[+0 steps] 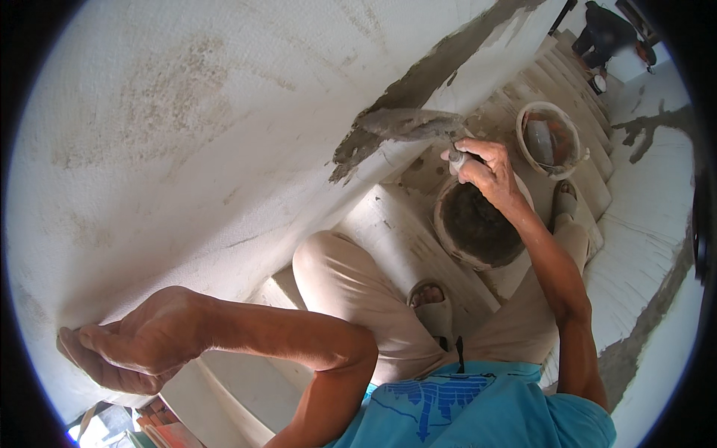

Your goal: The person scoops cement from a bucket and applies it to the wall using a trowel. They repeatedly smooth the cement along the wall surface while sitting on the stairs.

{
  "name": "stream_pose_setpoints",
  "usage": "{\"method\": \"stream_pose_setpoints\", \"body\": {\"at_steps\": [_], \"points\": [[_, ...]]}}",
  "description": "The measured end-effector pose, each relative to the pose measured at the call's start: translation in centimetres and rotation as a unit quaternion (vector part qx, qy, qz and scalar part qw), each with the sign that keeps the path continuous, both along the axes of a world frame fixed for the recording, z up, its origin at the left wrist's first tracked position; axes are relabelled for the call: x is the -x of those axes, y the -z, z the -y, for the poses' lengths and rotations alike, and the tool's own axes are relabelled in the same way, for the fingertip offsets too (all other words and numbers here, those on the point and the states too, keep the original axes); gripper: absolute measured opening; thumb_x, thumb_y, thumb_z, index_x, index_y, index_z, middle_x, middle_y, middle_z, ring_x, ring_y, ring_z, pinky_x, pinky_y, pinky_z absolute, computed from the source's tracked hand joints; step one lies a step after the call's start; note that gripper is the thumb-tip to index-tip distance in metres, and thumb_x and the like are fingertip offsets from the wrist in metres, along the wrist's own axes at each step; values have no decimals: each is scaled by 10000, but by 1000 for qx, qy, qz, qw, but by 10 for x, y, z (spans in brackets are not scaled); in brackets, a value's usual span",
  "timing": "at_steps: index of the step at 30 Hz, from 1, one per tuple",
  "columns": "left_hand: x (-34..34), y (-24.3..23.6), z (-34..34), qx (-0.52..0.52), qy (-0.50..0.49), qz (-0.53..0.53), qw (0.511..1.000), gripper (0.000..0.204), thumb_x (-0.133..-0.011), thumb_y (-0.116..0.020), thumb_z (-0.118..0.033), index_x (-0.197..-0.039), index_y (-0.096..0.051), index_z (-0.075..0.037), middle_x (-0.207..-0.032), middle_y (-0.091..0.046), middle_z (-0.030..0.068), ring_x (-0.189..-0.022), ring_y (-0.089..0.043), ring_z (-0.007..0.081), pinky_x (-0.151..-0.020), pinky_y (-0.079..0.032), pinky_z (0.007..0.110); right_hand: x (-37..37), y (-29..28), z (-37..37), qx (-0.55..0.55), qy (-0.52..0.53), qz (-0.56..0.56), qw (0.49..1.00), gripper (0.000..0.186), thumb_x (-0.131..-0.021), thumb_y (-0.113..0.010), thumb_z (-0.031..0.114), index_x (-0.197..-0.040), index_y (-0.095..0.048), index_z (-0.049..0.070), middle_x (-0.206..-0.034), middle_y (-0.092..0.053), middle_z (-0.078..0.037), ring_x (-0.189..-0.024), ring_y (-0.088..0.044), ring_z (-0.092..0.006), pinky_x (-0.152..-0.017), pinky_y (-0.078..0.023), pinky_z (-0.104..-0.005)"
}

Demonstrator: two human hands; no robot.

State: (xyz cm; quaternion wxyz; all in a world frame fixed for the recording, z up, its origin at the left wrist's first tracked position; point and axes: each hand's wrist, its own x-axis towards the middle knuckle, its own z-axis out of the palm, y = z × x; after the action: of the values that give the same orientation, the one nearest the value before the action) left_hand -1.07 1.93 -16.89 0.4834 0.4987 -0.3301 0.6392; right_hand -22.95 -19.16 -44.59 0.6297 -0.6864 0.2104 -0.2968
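My right hand (485,170) is closed round the handle of a trowel (414,124). Its blade, smeared grey and slightly blurred, lies over a strip of wet grey mortar (364,149) on the white wall (224,142). Below that hand sits a round bucket of dark grey mortar (480,224) on the stairs. At the far left my left hand (134,340) is beside the wall, its fingers loosely bent and apart, with nothing seen in it. Whether its fingertips touch the wall, I cannot tell.
A white bucket (549,140) with a trowel-like tool inside stands on a stair beyond the mortar. Dusty steps (571,82) lead toward a bent-over person (603,33) at the upper right. The right wall (642,194) bears mortar strips. Reddish, brick-like pieces (168,425) lie at lower left.
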Motion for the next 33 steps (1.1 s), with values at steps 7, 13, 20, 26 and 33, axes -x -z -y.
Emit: {"method": "stream_pose_setpoints", "body": {"at_steps": [7, 13, 20, 26, 33], "points": [[-8, -4, -5, 13, 20, 36, 999, 43, -712, -662, -92, -730, -682, -59, -966, -703, 116, -926, -668, 191, -819, -580, 338, 15, 7, 29, -85, -6, -44, 995, 295, -787, -495, 96, -947, -678, -71, -681, -610, -76, -577, -517, -115, -562, -448, -262], [-3, 0, -6, -13, -2, -7, 1000, 184, -861, -585, -109, -960, -695, 2, -1049, -679, 138, -1106, -625, 231, -1026, -484, 398, 33, 7, 15, -152, -16, -8, 988, 342, -796, -446, 154, -966, -649, -63, -745, -606, -89, -650, -540, -141, -636, -465, -278], [1, -5, 5, 63, 54, 5, 997, 162, -665, -649, -11, -815, -707, 6, -951, -683, 130, -924, -649, 232, -859, -543, 375, 46, -14, -41, -92, 51, -60, 993, 320, -821, -609, 2, -1134, -585, -58, -819, -607, -47, -650, -514, -65, -578, -452, -250], [10, -7, 6, 79, 58, -9, 995, 148, -694, -627, -3, -823, -693, 30, -935, -675, 152, -928, -649, 252, -900, -550, 389, 2, -4, -77, -99, 83, 13, 991, 206, -817, -598, 45, -998, -590, -53, -765, -607, -78, -686, -561, -125, -646, -484, -291], [5, -5, -4, 57, 60, -18, 996, 165, -860, -603, -75, -950, -679, 40, -1028, -677, 177, -1024, -656, 275, -1011, -508, 399, -58, 21, -88, -113, 122, 58, 984, 119, -835, -579, 72, -932, -561, 4, -654, -517, -30, -569, -469, -87, -528, -409, -279]]}}
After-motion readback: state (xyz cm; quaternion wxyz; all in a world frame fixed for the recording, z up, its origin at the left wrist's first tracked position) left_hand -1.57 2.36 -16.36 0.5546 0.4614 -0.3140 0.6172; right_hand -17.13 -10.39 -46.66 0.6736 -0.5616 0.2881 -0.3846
